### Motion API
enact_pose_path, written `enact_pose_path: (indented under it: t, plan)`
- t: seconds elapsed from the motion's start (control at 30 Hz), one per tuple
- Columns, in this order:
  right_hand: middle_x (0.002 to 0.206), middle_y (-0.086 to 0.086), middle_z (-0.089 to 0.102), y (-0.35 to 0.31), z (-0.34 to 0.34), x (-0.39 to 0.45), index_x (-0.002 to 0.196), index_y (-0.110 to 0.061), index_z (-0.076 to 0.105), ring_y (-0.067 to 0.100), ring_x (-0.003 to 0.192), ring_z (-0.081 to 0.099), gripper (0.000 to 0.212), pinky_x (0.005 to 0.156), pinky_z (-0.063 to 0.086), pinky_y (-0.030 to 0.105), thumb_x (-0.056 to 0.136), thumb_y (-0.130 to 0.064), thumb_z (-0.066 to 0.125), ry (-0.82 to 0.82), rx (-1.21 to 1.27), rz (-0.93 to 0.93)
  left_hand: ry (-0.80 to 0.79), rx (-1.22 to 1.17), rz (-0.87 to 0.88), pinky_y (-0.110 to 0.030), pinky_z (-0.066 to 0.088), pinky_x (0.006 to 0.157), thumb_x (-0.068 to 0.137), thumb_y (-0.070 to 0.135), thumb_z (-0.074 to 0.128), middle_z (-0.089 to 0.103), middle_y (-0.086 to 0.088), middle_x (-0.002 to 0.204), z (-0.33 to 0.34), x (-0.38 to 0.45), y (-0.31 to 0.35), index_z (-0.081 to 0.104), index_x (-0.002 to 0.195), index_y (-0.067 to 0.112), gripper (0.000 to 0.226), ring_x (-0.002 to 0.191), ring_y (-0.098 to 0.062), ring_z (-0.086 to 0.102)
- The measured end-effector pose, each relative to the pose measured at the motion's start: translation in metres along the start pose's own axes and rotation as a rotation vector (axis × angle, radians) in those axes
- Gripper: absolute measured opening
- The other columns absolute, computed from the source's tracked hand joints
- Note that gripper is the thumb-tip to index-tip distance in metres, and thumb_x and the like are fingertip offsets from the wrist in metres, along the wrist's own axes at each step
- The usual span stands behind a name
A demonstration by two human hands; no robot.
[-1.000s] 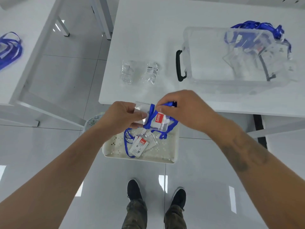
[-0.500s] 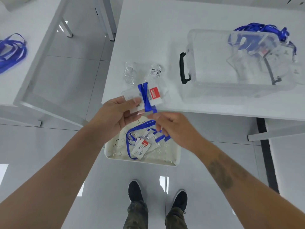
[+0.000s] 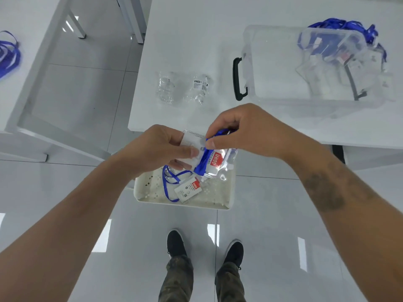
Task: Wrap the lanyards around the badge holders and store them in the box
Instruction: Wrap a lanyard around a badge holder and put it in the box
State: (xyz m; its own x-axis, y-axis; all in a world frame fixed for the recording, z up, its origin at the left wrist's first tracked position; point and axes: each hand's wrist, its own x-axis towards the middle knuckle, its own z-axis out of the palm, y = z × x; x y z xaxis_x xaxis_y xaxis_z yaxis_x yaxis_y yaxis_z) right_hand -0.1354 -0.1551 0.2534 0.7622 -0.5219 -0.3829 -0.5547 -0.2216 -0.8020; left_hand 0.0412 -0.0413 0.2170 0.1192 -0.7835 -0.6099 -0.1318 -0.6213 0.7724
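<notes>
Your left hand grips the clear plastic badge holder above the near white perforated tray, while your right hand pinches its blue lanyard, mid-wrap. Next, probably finish winding, then carry it to the clear plastic box far right.

- The storage box stands on the table, with empty plastic sleeves to its left.
- The tray sits below the table's near edge, a lanyard badge in it.
- Both hands hold a badge holder above the tray.
</notes>
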Motion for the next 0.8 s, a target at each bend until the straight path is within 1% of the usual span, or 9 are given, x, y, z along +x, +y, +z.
enact_pose_path:
  t: [0.1, 0.23, 0.33, 0.4, 0.5, 0.57, 0.67, 0.73, 0.8]
  plan:
    - [0.079, -0.006, 0.075, 0.017, 0.007, 0.004, 0.087, -0.019, 0.074, 0.003, 0.072, 0.068, 0.013, 0.061, 0.048, 0.012, 0.077, -0.023, 0.081, 0.029, 0.215, 0.085, -0.030, -0.016, -0.014, -0.024, 0.062, 0.068, 0.085, 0.012, 0.074, 0.078, -0.005, 0.091, -0.009, 0.000, -0.003, 0.076, 0.098, 0.011, 0.014, 0.085, -0.020, 0.076]
    - [0.080, -0.001, 0.075, 0.027, 0.023, 0.008, 0.087, -0.016, 0.073, 0.007, 0.071, 0.067, 0.012, 0.064, 0.049, 0.016, 0.078, -0.020, 0.080, 0.020, 0.366, 0.122, -0.165, -0.020, -0.086, -0.025, 0.061, 0.067, 0.088, 0.015, 0.069, 0.078, -0.005, 0.099, -0.017, -0.002, -0.010, 0.073, 0.104, 0.013, 0.017, 0.090, -0.021, 0.075]
    - [0.077, 0.000, 0.074, 0.026, 0.034, 0.012, 0.085, -0.013, 0.072, 0.008, 0.065, 0.067, 0.013, 0.056, 0.048, 0.015, 0.077, -0.019, 0.081, 0.069, 0.399, 0.112, -0.247, -0.144, -0.124, -0.035, 0.061, 0.083, 0.089, 0.018, 0.064, 0.075, -0.007, 0.110, -0.013, -0.004, -0.019, 0.067, 0.115, 0.011, 0.027, 0.103, -0.025, 0.072]
    - [0.072, -0.005, 0.072, 0.025, 0.039, 0.015, 0.082, -0.015, 0.071, 0.007, 0.060, 0.066, 0.014, 0.051, 0.047, 0.016, 0.076, -0.020, 0.082, 0.108, 0.391, 0.104, -0.279, -0.276, -0.133, -0.039, 0.059, 0.089, 0.088, 0.019, 0.062, 0.073, -0.008, 0.116, -0.005, -0.006, -0.024, 0.063, 0.121, 0.011, 0.034, 0.107, -0.027, 0.070]
    - [0.067, -0.009, 0.070, 0.025, 0.045, 0.018, 0.079, -0.015, 0.070, 0.003, 0.059, 0.064, 0.013, 0.050, 0.046, 0.013, 0.076, -0.020, 0.082, 0.148, 0.387, 0.091, -0.262, -0.356, -0.125, -0.037, 0.060, 0.084, 0.085, 0.022, 0.066, 0.074, -0.009, 0.113, 0.006, -0.007, -0.026, 0.062, 0.121, 0.016, 0.037, 0.104, -0.028, 0.071]
    - [0.069, -0.008, 0.071, 0.026, 0.047, 0.020, 0.080, -0.014, 0.070, 0.002, 0.060, 0.064, 0.014, 0.052, 0.047, 0.013, 0.077, -0.021, 0.082, 0.167, 0.375, 0.087, -0.240, -0.351, -0.127, -0.034, 0.062, 0.080, 0.081, 0.024, 0.070, 0.075, -0.008, 0.109, 0.009, -0.006, -0.026, 0.064, 0.117, 0.018, 0.037, 0.099, -0.028, 0.073]
    - [0.073, -0.008, 0.071, 0.027, 0.048, 0.023, 0.083, -0.015, 0.071, 0.001, 0.056, 0.062, 0.015, 0.051, 0.045, 0.013, 0.080, -0.028, 0.079, 0.171, 0.382, 0.110, -0.211, -0.349, -0.150, -0.035, 0.062, 0.080, 0.082, 0.015, 0.073, 0.076, -0.008, 0.107, 0.008, -0.003, -0.028, 0.064, 0.117, 0.016, 0.036, 0.097, -0.028, 0.073]
    - [0.073, -0.010, 0.068, 0.030, 0.047, 0.026, 0.081, -0.021, 0.071, -0.001, 0.056, 0.058, 0.021, 0.058, 0.046, 0.015, 0.083, -0.041, 0.073, 0.201, 0.377, 0.161, -0.199, -0.323, -0.159, -0.039, 0.061, 0.084, 0.084, 0.006, 0.073, 0.075, -0.009, 0.109, 0.005, -0.001, -0.032, 0.063, 0.120, 0.013, 0.038, 0.099, -0.028, 0.073]
    - [0.073, -0.006, 0.063, 0.036, 0.045, 0.031, 0.080, -0.024, 0.072, -0.001, 0.054, 0.052, 0.031, 0.065, 0.045, 0.020, 0.087, -0.053, 0.063, 0.234, 0.387, 0.215, -0.197, -0.268, -0.167, -0.039, 0.060, 0.084, 0.083, 0.002, 0.073, 0.075, -0.010, 0.109, -0.001, 0.000, -0.036, 0.062, 0.119, 0.012, 0.039, 0.099, -0.029, 0.073]
